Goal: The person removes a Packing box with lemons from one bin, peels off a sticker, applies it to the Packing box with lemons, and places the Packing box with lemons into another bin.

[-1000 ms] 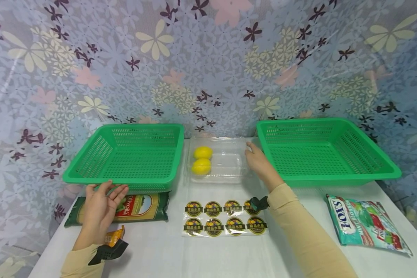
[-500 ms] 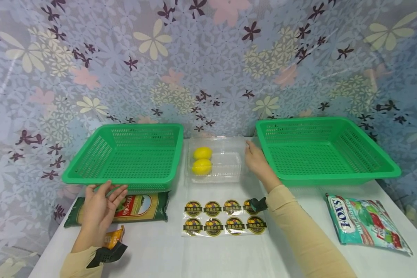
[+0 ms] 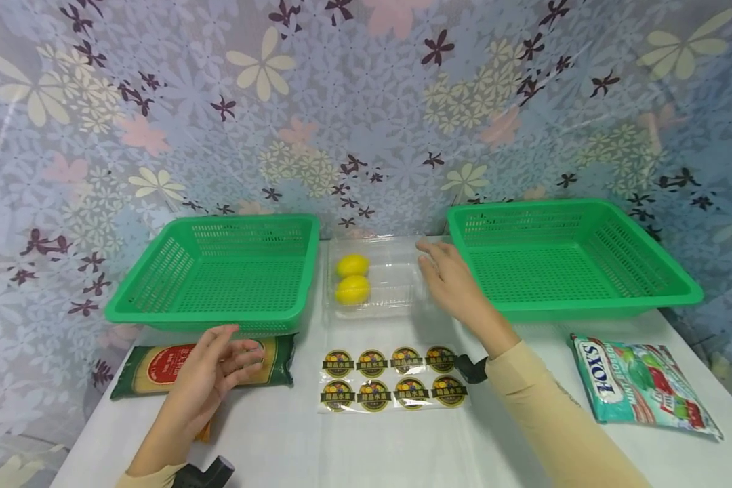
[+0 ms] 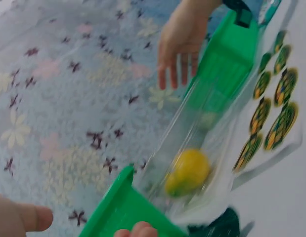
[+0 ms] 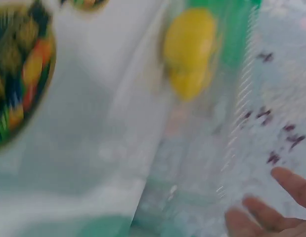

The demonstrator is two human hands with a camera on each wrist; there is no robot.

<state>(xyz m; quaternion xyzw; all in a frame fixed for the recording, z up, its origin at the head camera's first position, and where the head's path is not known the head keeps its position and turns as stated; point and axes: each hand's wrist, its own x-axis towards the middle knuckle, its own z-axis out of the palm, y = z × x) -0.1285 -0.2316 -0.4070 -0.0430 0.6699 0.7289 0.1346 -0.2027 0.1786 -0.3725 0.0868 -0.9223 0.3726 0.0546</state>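
A clear plastic clamshell box [image 3: 396, 285] sits between two green baskets and holds two yellow lemons [image 3: 352, 278]. My right hand [image 3: 428, 261] reaches over the box's right end with fingers straight; whether it touches the plastic I cannot tell. The left wrist view shows that right hand [image 4: 180, 49] with fingers spread, and one lemon [image 4: 188, 172] inside the box. My left hand [image 3: 238, 349] hovers relaxed over a green and red pasta pack [image 3: 158, 366], holding nothing. The right wrist view is blurred; it shows a lemon [image 5: 190, 49] and my fingertips [image 5: 271, 212].
The left green basket [image 3: 201, 316] and the right green basket [image 3: 585, 308] stand at the back, both with nothing in them. A sheet of round fruit stickers [image 3: 390, 379] lies at the front centre. A teal candy bag [image 3: 640, 393] lies at the right. Floral cloth hangs behind.
My left hand moved right, away from the left basket's front rim, and now covers the small orange packet. My right hand slid a little left over the box's right end.
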